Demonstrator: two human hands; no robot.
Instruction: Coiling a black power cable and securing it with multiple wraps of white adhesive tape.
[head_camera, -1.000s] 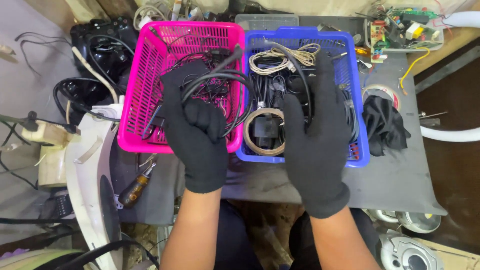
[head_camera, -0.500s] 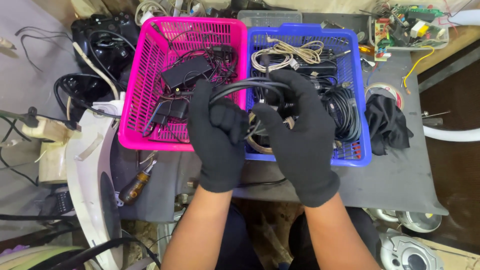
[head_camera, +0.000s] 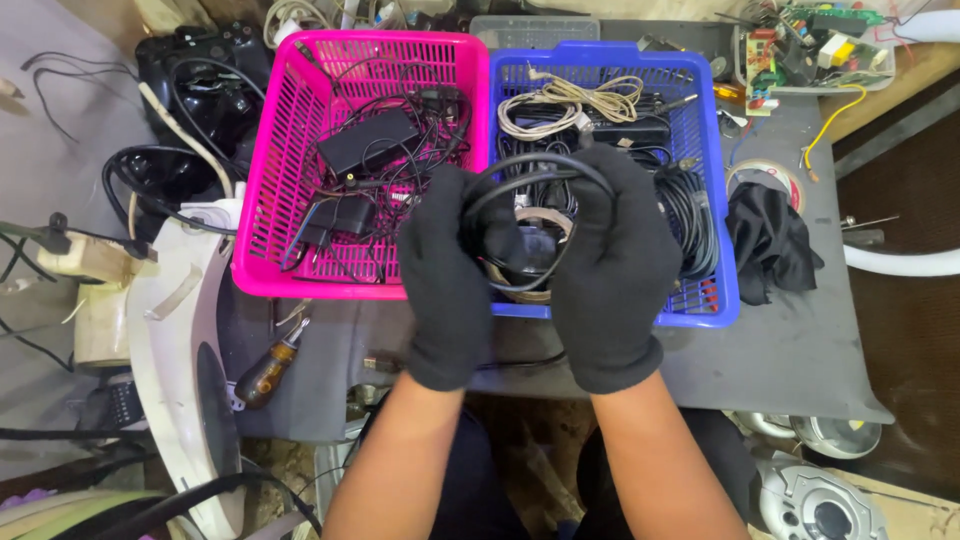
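Gloved left hand (head_camera: 446, 275) and gloved right hand (head_camera: 612, 265) are both closed on a black cable (head_camera: 530, 175), its loops bunched between them, seemingly so the coil keeps its shape. They hold it above the near rims where the pink basket (head_camera: 262, 215) and blue basket (head_camera: 722, 250) stand touching. Both baskets are already crowded with adapters and coiled cords, leaving little open room inside. Bare grey tabletop (head_camera: 800, 350) lies to the right, past a black cloth (head_camera: 770, 240); a screwdriver (head_camera: 268, 368) lies at the left near edge.
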